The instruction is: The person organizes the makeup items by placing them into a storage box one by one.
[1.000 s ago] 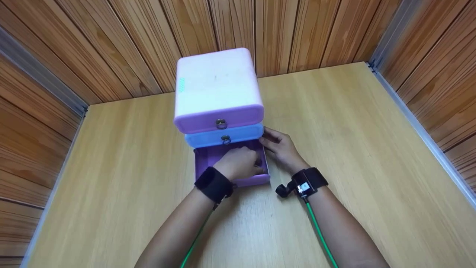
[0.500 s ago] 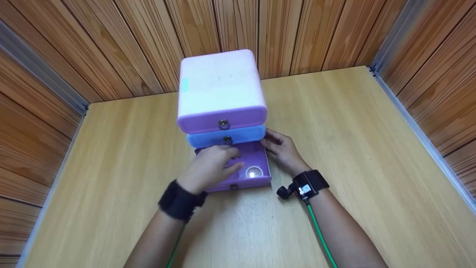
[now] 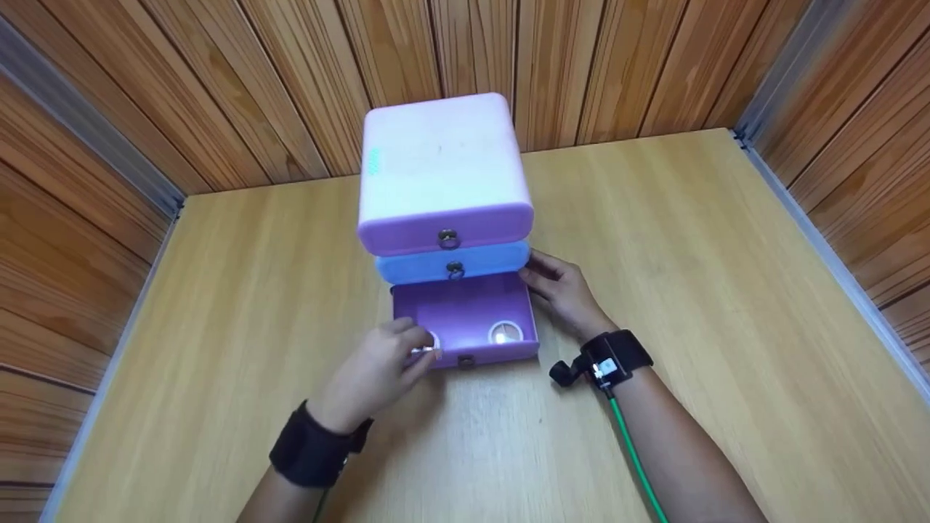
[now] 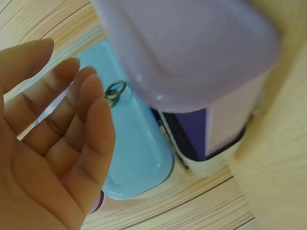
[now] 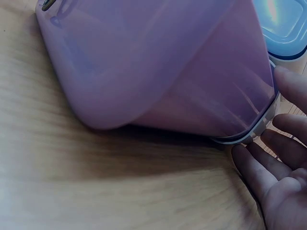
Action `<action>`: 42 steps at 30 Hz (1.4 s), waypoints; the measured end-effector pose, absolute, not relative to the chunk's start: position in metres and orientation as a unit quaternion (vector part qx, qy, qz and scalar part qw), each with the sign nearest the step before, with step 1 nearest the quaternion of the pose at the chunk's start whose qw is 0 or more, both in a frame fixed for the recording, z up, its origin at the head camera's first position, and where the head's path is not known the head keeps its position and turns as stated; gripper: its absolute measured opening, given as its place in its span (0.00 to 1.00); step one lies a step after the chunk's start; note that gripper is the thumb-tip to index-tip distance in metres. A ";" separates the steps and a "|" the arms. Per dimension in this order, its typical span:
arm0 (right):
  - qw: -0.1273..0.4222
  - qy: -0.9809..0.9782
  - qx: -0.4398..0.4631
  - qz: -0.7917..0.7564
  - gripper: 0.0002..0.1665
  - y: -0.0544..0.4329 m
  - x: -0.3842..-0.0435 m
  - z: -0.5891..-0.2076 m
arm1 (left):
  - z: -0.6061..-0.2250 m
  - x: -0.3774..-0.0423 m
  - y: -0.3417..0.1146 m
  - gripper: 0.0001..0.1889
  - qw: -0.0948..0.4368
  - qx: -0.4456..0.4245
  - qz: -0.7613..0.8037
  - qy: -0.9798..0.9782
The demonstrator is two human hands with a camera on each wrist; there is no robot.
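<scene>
A small drawer cabinet (image 3: 445,167) with a lilac top has its lowest purple drawer (image 3: 465,312) pulled out. Inside, near the front right corner, lies a round, clear, ring-edged thing (image 3: 506,333). My left hand (image 3: 370,370) is at the drawer's front left corner. A shiny whitish edge shows between its thumb and fingertips; I cannot tell whether they pinch it. In the left wrist view, the left fingers (image 4: 98,124) overlap the blue drawer (image 4: 136,148). My right hand (image 3: 570,294) has its fingertips at the cabinet's right side, beside the blue drawer, fingers loosely extended.
Metal ring pulls (image 3: 448,239) hang on the drawer fronts. Wooden panel walls (image 3: 443,51) enclose the table (image 3: 697,290) at the back and sides. Both wrists wear black straps (image 3: 312,447), with green cables (image 3: 632,450) running toward me.
My left hand has lifted from the drawer's right side and moved left to its front corner, uncovering the round clear thing. My right hand stays by the cabinet's side.
</scene>
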State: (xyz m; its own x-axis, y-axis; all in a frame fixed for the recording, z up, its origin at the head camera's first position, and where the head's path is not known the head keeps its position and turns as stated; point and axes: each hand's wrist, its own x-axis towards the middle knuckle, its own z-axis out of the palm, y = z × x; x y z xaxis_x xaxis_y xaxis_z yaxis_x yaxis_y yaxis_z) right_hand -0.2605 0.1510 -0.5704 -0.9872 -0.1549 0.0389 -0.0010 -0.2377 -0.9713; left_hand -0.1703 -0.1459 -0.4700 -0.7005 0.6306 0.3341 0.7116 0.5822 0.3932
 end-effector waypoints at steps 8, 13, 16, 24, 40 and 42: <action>0.054 0.614 -0.062 -0.785 0.37 0.152 -0.260 -0.569 | -0.495 -0.148 -0.146 0.09 0.068 -0.337 -0.224 -0.912; 0.057 0.612 -0.062 -0.787 0.37 0.151 -0.260 -0.569 | -0.512 -0.138 -0.142 0.09 0.014 -0.307 -0.256 -0.917; 0.058 0.618 -0.062 -0.781 0.37 0.152 -0.261 -0.569 | -0.520 -0.139 -0.138 0.12 -0.072 -0.272 -0.319 -0.905; 0.051 0.618 -0.060 -0.782 0.36 0.152 -0.260 -0.568 | -0.538 -0.144 -0.126 0.17 -0.212 -0.153 -0.488 -0.833; 0.041 0.634 -0.069 -0.770 0.35 0.152 -0.261 -0.569 | -0.541 -0.140 -0.102 0.16 -0.282 -0.008 -0.689 -0.667; 0.043 0.630 -0.067 -0.773 0.36 0.151 -0.261 -0.570 | -0.542 -0.141 -0.099 0.15 -0.279 -0.002 -0.694 -0.664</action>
